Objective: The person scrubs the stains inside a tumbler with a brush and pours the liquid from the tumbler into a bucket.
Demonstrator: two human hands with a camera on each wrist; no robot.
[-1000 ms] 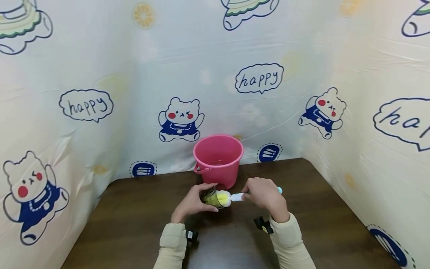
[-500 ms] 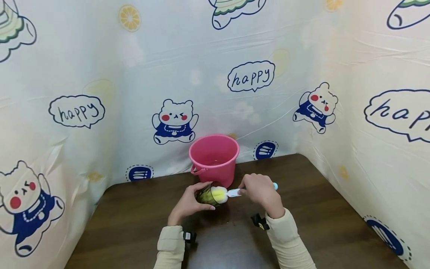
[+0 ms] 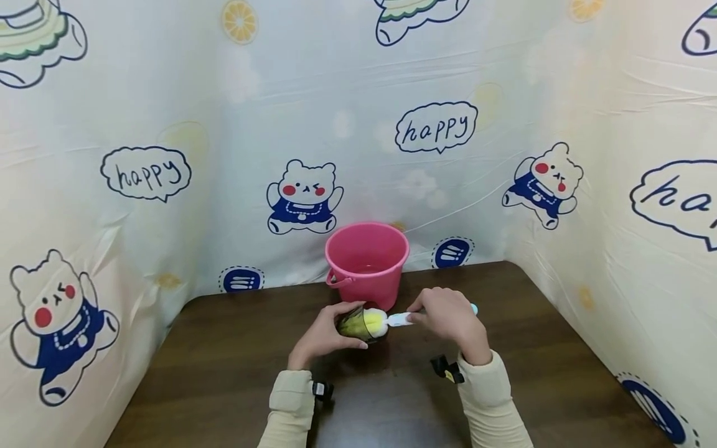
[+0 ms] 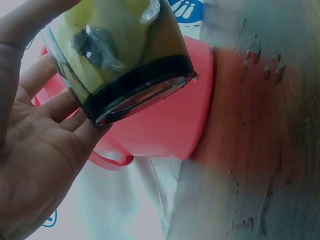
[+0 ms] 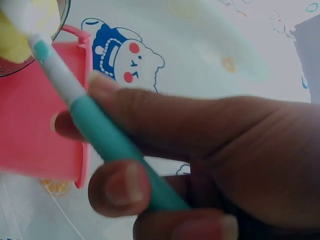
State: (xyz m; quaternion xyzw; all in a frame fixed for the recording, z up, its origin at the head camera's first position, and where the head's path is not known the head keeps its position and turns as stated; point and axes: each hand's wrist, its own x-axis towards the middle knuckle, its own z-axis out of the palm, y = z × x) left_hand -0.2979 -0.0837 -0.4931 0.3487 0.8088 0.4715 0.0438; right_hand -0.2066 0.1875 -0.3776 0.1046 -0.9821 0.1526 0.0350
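In the head view the left hand (image 3: pixel 327 333) grips a dark transparent glass (image 3: pixel 353 325), tilted on its side with its mouth to the right. Inside sits the yellow and white sponge head (image 3: pixel 375 322) of a brush. The right hand (image 3: pixel 447 316) pinches the brush's handle, which runs right from the sponge. Through the left wrist view, the fingers and thumb curl round the glass (image 4: pixel 125 55), its base toward the camera. Up close in the right wrist view, thumb and fingers hold the teal and white handle (image 5: pixel 107 132).
A pink bucket (image 3: pixel 366 264) stands on the brown table (image 3: pixel 235 348) just behind the glass, its handle hanging at the left. Water drops (image 4: pixel 267 70) lie on the tabletop. A printed curtain (image 3: pixel 252 112) hangs behind and at both sides.
The head view has shifted slightly back and forth. Both hands keep their holds; the right hand sits slightly farther from the glass, with more handle showing between.
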